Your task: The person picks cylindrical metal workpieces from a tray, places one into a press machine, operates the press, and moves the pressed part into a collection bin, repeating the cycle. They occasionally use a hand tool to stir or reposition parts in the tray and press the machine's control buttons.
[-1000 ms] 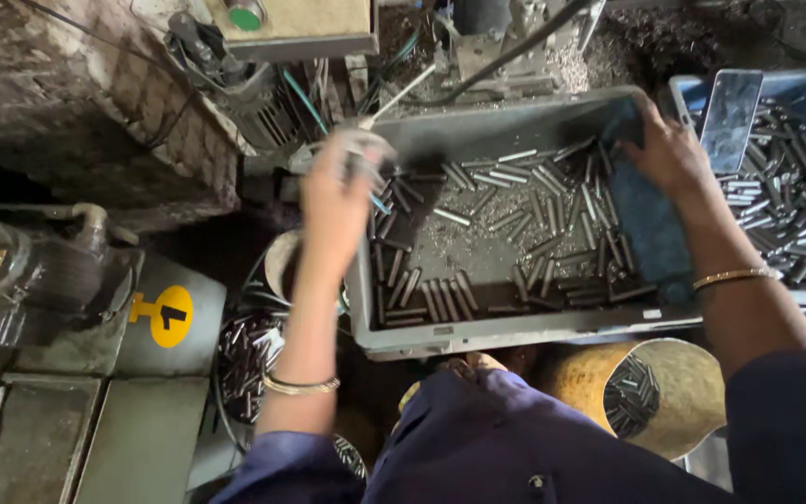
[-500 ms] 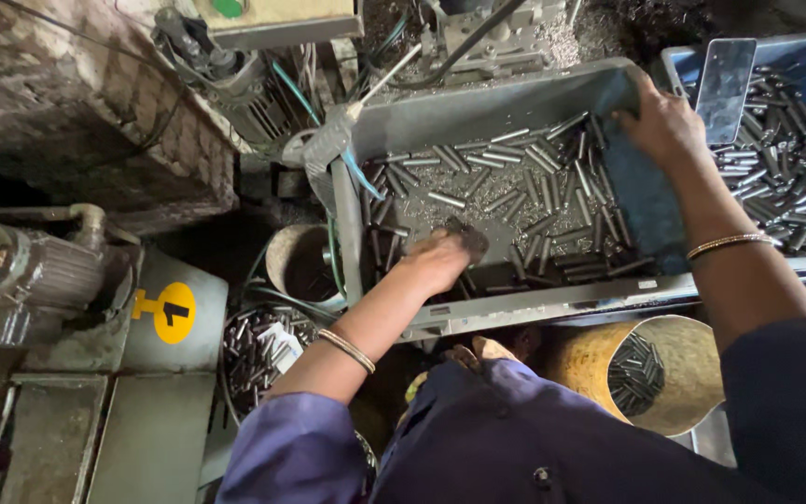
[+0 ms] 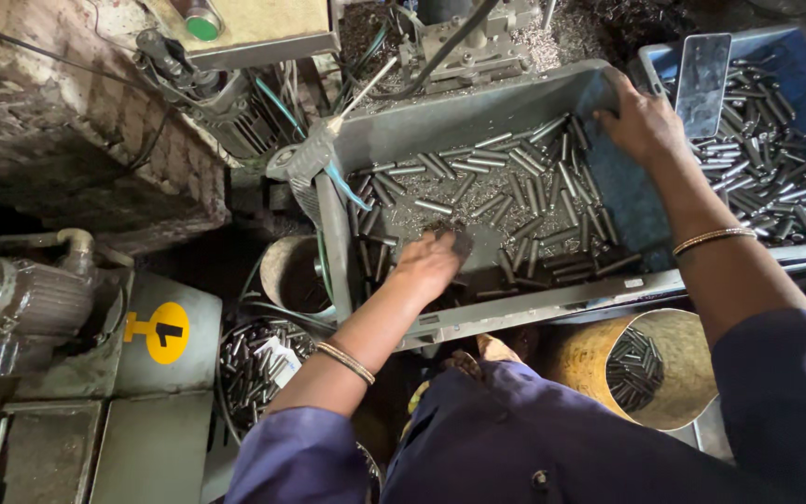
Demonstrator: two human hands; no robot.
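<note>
A grey plastic tray [image 3: 478,112] holds several short metal pins [image 3: 515,196] scattered over its floor. My left hand [image 3: 431,263] is inside it near the front wall, palm down, with the fingers curled over a small clump of pins. My right hand [image 3: 646,117] grips the tray's far right rim, with the thumb inside. Both wrists wear thin bangles and the sleeves are blue.
A blue crate [image 3: 799,65] of pins stands to the right, with a flat dark phone-like slab [image 3: 701,70] leaning in it. Below the tray are a tan bucket [image 3: 692,373] and a round tub [image 3: 263,359], both holding pins. A motor [image 3: 11,299] and machine parts [image 3: 235,28] lie at left and behind.
My left hand dropped from the tray's upper left corner into the tray and now curls over pins near the front wall. My right hand kept its grip on the rim.
</note>
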